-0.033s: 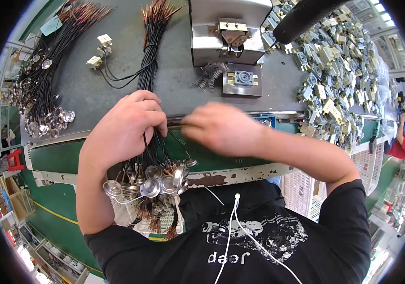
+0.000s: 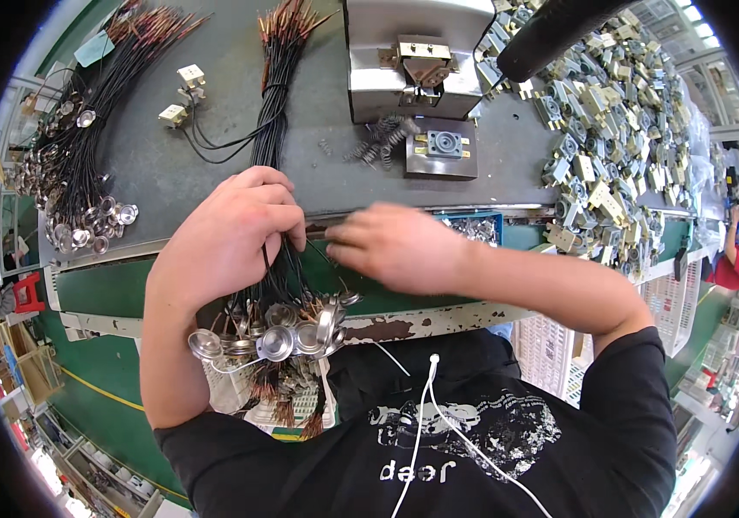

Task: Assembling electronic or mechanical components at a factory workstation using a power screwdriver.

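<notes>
Left hand (image 2: 223, 226) clamps the silver-cupped black wire bundle (image 2: 274, 138) hanging off the grey counter (image 2: 158, 168), can't tell if the right hand (image 2: 404, 249) pinches anything, probably wire-separating, so next move needs a steady hold.

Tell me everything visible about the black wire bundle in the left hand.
The black wire bundle lies lengthwise on the dark tabletop, passing through the left hand and hanging over the near edge. Its thin strands have reddish-brown tips fanned at the far end and shiny, metal-looking cups at the near end.
</notes>
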A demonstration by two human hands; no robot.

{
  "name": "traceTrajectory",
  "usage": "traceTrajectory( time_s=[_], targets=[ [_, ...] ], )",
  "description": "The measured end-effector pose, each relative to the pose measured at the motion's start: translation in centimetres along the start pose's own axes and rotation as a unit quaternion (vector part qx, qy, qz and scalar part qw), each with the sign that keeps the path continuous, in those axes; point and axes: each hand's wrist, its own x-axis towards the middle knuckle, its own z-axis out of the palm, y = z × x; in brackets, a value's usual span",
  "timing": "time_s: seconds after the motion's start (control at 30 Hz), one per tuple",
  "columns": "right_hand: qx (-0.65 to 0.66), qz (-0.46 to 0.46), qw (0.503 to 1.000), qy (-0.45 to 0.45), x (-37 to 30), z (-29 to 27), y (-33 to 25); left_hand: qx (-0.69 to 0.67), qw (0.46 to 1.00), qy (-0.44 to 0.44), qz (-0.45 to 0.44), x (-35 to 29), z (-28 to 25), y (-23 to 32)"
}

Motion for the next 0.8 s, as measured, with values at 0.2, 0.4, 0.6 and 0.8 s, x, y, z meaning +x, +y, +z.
traceTrajectory(
  time_s=[0.2,0.4,0.6,0.8],
  targets=[
    [0.019,-0.016,1.000,0.008,0.7,1.5,-1.1,0.002,1.000,0.004,0.000,0.2,0.1,0.3],
    [0.036,0.041,0.995,0.079,1.4,1.8,-1.2,0.008,1.000,0.013,0.004,-0.1,0.2,0.1],
    [0.011,0.119,0.984,0.130,1.0,-4.3,2.9,0.003,1.000,-0.002,-0.002,0.3,-0.1,0.5],
    [-0.058,0.125,0.983,0.122,0.2,-5.8,3.3,0.002,1.000,0.004,0.002,0.3,0.1,0.4]
  ],
)
